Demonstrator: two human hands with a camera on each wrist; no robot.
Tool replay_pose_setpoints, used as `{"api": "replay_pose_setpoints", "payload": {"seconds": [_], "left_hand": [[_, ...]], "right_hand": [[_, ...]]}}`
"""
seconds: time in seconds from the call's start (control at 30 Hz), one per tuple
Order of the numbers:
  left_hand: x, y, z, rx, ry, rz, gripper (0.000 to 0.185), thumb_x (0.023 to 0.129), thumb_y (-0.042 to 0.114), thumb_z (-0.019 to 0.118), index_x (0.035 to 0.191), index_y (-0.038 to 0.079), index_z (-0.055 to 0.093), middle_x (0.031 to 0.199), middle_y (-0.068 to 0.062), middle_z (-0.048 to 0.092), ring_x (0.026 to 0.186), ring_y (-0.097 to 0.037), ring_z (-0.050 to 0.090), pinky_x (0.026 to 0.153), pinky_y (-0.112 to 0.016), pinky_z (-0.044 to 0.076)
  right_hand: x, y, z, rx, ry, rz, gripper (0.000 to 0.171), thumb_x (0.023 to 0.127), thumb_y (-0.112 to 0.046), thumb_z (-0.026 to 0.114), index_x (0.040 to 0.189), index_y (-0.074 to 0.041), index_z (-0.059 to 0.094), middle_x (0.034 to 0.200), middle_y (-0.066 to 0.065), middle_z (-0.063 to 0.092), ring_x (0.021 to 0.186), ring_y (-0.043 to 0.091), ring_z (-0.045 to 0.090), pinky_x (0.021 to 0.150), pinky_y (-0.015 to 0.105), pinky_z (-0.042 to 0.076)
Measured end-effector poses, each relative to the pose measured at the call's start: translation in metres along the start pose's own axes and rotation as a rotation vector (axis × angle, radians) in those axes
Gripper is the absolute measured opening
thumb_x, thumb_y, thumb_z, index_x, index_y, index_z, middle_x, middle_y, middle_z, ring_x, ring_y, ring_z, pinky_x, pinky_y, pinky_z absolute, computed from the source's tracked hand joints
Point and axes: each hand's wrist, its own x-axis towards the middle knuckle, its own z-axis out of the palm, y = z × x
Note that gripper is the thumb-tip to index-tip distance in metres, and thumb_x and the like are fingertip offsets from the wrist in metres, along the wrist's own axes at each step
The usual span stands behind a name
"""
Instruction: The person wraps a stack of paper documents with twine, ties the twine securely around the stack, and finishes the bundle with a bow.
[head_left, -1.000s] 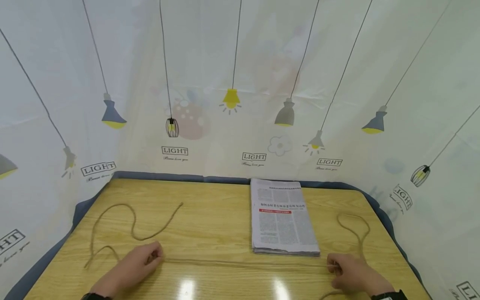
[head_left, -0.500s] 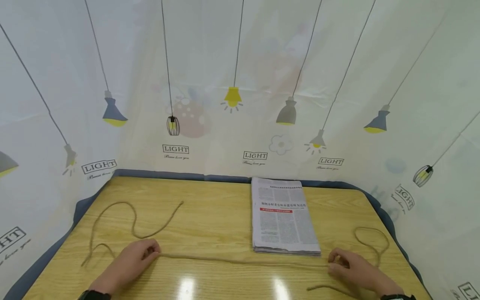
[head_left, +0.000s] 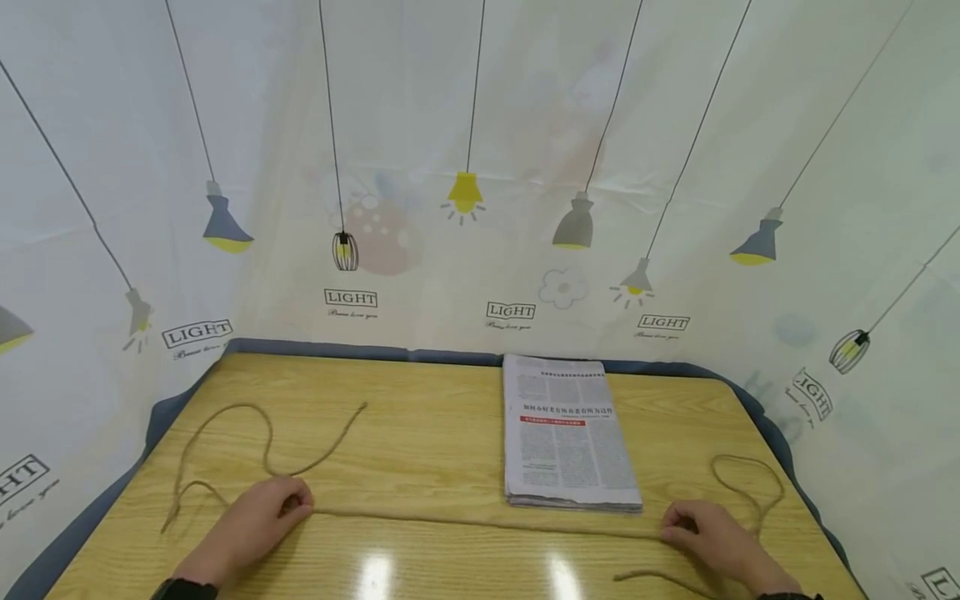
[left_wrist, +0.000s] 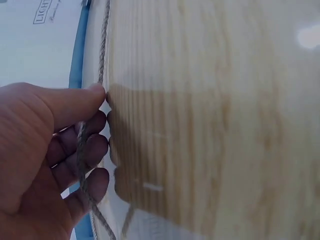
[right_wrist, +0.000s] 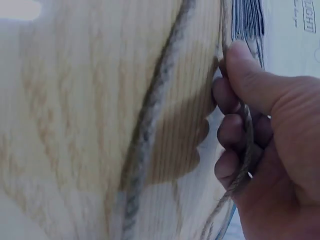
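Brown twisted jute rope [head_left: 480,521] is stretched in a straight line across the near part of the light wooden table [head_left: 435,425], just in front of the folded stack of grey newspapers [head_left: 566,442]. One stretch is pinched in the left hand [head_left: 258,521], thumb against curled fingers [left_wrist: 92,150], with loose loops lying beyond it toward the table's left edge. The other stretch is gripped in the right hand [head_left: 712,537], the strand being seen in the right wrist view crossing the curled fingers [right_wrist: 232,132], and a loop is laid near the right edge.
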Motion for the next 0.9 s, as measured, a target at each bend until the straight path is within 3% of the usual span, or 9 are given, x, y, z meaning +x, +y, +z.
{"api": "replay_pose_setpoints", "payload": {"seconds": [0.2,0.3,0.4,0.47,0.6,0.67,0.77,0.9], "left_hand": [[0.0,0.002,0.0,-0.01,-0.002,0.031,0.008,0.091,0.023,0.068,0.085,0.028,0.064,0.08,0.016,0.058,0.071,0.006,0.048,0.064,-0.021,0.043],[-0.001,0.004,0.001,-0.019,0.0,0.05,0.008,0.09,0.023,0.068,0.086,0.028,0.065,0.081,0.017,0.059,0.072,0.008,0.05,0.065,-0.021,0.045],[-0.001,0.006,0.002,-0.011,0.006,0.062,0.008,0.09,0.022,0.069,0.085,0.028,0.065,0.08,0.017,0.059,0.072,0.008,0.05,0.065,-0.021,0.045],[-0.001,0.007,0.002,-0.01,0.01,0.054,0.009,0.089,0.022,0.069,0.084,0.028,0.064,0.08,0.017,0.059,0.072,0.008,0.049,0.065,-0.021,0.045],[-0.001,0.009,0.001,-0.018,0.005,0.038,0.009,0.09,0.021,0.069,0.084,0.027,0.064,0.079,0.016,0.059,0.071,0.007,0.049,0.064,-0.021,0.045],[-0.001,0.009,0.001,-0.023,-0.002,0.029,0.009,0.09,0.022,0.069,0.084,0.027,0.064,0.079,0.016,0.058,0.07,0.007,0.049,0.064,-0.021,0.044],[-0.001,0.008,0.001,-0.025,-0.012,0.029,0.008,0.09,0.022,0.068,0.084,0.027,0.064,0.079,0.016,0.058,0.07,0.007,0.048,0.064,-0.021,0.044],[-0.002,0.006,0.002,-0.031,-0.018,0.024,0.008,0.09,0.023,0.068,0.084,0.027,0.065,0.078,0.016,0.058,0.069,0.007,0.048,0.063,-0.021,0.044]], "right_hand": [[0.003,-0.008,0.005,-0.165,0.083,-0.004,0.014,0.088,-0.031,0.07,0.079,-0.024,0.062,0.075,-0.017,0.056,0.066,-0.007,0.044,0.061,0.021,0.04],[0.006,-0.019,0.008,-0.255,0.192,-0.018,0.015,0.083,-0.029,0.075,0.077,-0.029,0.062,0.076,-0.019,0.056,0.07,-0.006,0.048,0.063,0.022,0.042],[0.01,-0.033,0.012,-0.207,0.209,-0.035,0.013,0.084,-0.028,0.076,0.078,-0.03,0.064,0.076,-0.018,0.056,0.069,-0.005,0.048,0.061,0.021,0.042],[0.011,-0.041,0.016,-0.107,0.133,-0.071,0.009,0.086,-0.027,0.073,0.08,-0.027,0.066,0.075,-0.017,0.057,0.066,-0.005,0.048,0.059,0.021,0.042],[0.011,-0.051,0.023,0.112,-0.149,-0.108,0.01,0.088,-0.028,0.071,0.083,-0.021,0.071,0.076,-0.014,0.064,0.065,-0.005,0.052,0.057,0.02,0.045],[0.01,-0.053,0.025,0.175,-0.244,-0.118,0.01,0.088,-0.025,0.071,0.082,-0.017,0.071,0.076,-0.012,0.066,0.065,-0.005,0.053,0.058,0.021,0.046],[0.006,-0.052,0.024,0.189,-0.312,-0.079,0.008,0.085,-0.014,0.071,0.078,-0.014,0.07,0.073,-0.011,0.064,0.061,-0.004,0.051,0.056,0.021,0.045],[-0.005,-0.045,0.015,0.103,-0.322,-0.002,0.014,0.077,-0.002,0.068,0.07,-0.014,0.068,0.065,-0.013,0.059,0.055,-0.002,0.046,0.052,0.02,0.04]]}}
